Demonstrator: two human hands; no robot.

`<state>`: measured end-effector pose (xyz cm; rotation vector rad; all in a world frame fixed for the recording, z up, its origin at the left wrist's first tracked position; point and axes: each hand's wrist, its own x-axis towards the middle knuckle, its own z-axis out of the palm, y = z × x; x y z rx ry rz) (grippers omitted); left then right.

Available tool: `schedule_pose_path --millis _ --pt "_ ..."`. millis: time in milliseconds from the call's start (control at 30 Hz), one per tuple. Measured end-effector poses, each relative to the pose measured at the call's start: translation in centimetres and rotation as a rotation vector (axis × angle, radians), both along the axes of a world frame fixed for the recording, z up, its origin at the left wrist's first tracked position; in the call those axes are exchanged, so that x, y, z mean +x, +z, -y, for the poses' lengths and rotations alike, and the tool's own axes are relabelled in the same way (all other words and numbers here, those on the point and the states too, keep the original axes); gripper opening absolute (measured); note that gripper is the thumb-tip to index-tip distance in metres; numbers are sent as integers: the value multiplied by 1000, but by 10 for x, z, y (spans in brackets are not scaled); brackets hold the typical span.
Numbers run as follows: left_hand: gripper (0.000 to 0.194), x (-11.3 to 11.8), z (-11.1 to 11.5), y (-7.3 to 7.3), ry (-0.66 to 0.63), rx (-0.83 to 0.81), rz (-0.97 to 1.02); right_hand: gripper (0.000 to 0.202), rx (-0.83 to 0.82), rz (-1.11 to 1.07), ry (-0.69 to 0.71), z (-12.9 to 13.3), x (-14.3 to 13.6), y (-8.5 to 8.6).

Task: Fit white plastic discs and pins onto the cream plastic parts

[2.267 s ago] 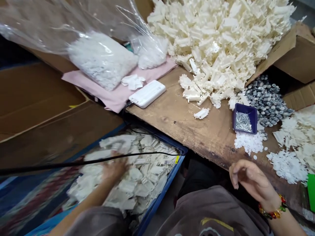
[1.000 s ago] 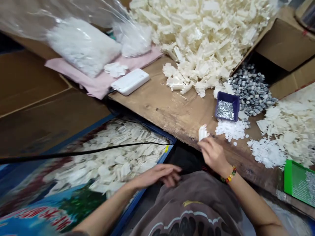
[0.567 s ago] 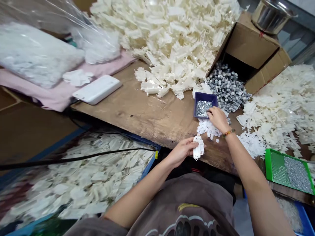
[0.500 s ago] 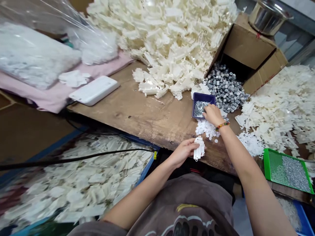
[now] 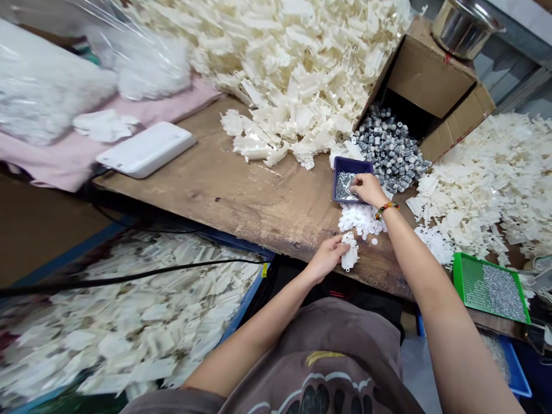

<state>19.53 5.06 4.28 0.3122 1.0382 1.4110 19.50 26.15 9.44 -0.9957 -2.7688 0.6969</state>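
Two bare hands: left hand [image 5: 325,259] at the near edge of the worn brown wooden tabletop [image 5: 259,201], right hand [image 5: 367,188] farther in.
Left grip: thumb and fingers closed on a flat white moulded plastic part [image 5: 350,253], held at the near edge.
Right grip: fingers curled, tips inside a small square purple plastic tray [image 5: 336,192], at the thin silver metal pins [image 5: 344,183]; cannot tell if any are pinched.
Right wrist: multicoloured beaded bracelet [image 5: 387,209].
Near side of tray: heap of small round white discs [image 5: 360,218], a few loose.
Beside tray: pile of small grey metallic-looking pieces [image 5: 390,149], at the mouth of an open brown cardboard box [image 5: 431,75].
Behind: large mound of cream plastic pieces [image 5: 297,75].
Right end: green plastic tray [image 5: 474,282] with small silver pieces [image 5: 502,287].
Left end: white rectangular object with rounded corners [image 5: 146,150], near pale pink cloth [image 5: 176,103].
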Motion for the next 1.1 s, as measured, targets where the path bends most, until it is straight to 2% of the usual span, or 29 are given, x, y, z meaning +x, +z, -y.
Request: schedule_pose_path --millis 100,233,333,400,467,567,633,700,767,833,867,967,1033,1100 --pt "28 0 0 -1 -4 -6 -6 12 -249 -84 -99 2 0 -2" --pt "29 -1 1 1 0 -17 2 10 -494 -249 -213 14 13 7" --pt "30 -1 2 2 8 -24 10 4 -678 -335 -139 43 44 15" --pt "31 -1 1 1 20 -24 13 11 -602 -269 -44 67 70 15" --pt "34 0 2 0 35 -20 0 12 -408 -148 12 89 95 11" --pt "39 0 7 1 53 10 -110 11 -189 -42 1 108 120 1" --pt "37 0 12 7 28 82 -288 11 -199 -45 -28 111 128 -3" --pt "32 2 18 16 -62 206 -509 12 -397 -90 -49 111 132 -4" --pt "31 5 23 26 -179 312 -669 11 -696 -162 -102 111 135 -4" --pt "33 11 26 33 -256 360 -713 10 -926 -242 -188 113 138 -4" --pt "33 14 27 36 -270 369 -701 9 -985 -278 -230 113 139 -4" --pt "28 21 27 34 -194 340 -603 11 -1043 -368 -291 115 142 -7" --pt "28 23 24 27 -67 226 -507 17 -1039 -431 -323 115 143 -9" --pt "31 23 19 17 7 71 -363 22 -1007 -484 -368 116 142 -14"
